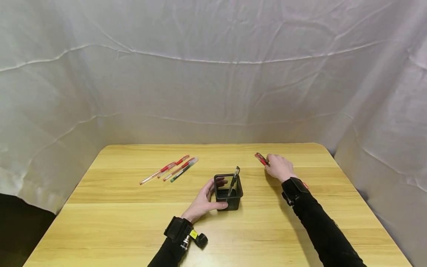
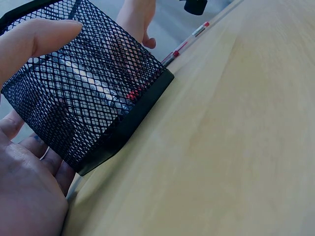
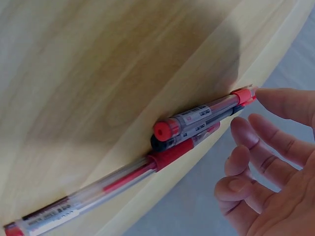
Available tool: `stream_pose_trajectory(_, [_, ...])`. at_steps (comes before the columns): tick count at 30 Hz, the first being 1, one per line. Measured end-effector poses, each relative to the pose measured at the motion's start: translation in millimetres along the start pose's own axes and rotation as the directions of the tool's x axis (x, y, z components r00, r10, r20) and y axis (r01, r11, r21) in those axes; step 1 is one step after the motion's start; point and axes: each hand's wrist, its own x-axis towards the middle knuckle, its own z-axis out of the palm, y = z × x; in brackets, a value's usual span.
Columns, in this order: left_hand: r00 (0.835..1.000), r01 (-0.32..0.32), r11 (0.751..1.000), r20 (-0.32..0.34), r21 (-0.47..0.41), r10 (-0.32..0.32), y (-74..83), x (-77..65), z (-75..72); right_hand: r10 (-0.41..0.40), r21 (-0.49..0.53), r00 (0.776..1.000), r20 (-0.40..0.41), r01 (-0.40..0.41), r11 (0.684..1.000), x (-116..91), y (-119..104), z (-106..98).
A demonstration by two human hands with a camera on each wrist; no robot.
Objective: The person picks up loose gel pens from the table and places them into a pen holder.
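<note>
A black mesh pen holder [image 1: 228, 202] stands on the table with a black-capped pen [image 1: 234, 180] leaning in it. My left hand [image 1: 204, 202] holds the holder from its left, thumb across the near side and fingers around the far side. Over to the right, my right hand [image 1: 279, 166] is at the ends of several pens lying side by side. The right wrist view shows a red pen [image 3: 209, 115] against a black pen [image 3: 189, 132], with another red pen [image 3: 123, 179] alongside. My right thumb tip meets the red pen's end; the other fingers are loosely bent.
On the left part of the wooden table [image 1: 110, 222] lies a loose group of pens, including a red pen [image 1: 166, 167] and a green-tipped pen [image 1: 181, 172]. Pale grey cloth [image 1: 213, 92] hangs behind the table and along its sides.
</note>
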Motion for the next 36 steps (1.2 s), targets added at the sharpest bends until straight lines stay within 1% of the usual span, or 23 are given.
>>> stream_pose_trajectory(10, [1.0,-0.003,1.0,0.001,0.001,0.003,0.1,0.7,0.3,0.0,-0.045,1.0,0.026,0.001,0.999,7.4,-4.0,-0.6])
stream_pose_trajectory(17, [1.0,-0.007,1.0,0.004,0.004,0.007,-0.2,-0.1,0.0,0.025,-0.079,0.996,0.085,-0.018,0.997,12.4,-4.5,1.5])
stream_pose_trajectory(23, [1.0,-0.031,0.999,-0.001,0.021,0.031,-1.4,0.6,0.3,0.043,-0.106,0.992,0.12,-0.031,0.994,15.3,-4.5,5.0])
stream_pose_trajectory(25, [1.0,-0.026,1.0,-0.003,0.015,0.026,-0.8,0.5,0.4,0.049,-0.116,0.99,0.13,-0.033,0.993,16.2,-5.6,6.2])
stream_pose_trajectory(30, [1.0,-0.008,1.0,-0.003,0.01,0.008,-1.2,-0.2,-0.7,0.058,-0.134,0.989,0.134,-0.04,0.99,16.9,-11.6,6.5])
stream_pose_trajectory(36, [1.0,-0.009,1.0,-0.002,0.023,0.009,-3.5,0.6,-1.8,0.027,-0.133,0.996,0.09,-0.015,0.991,16.0,-11.1,10.6])
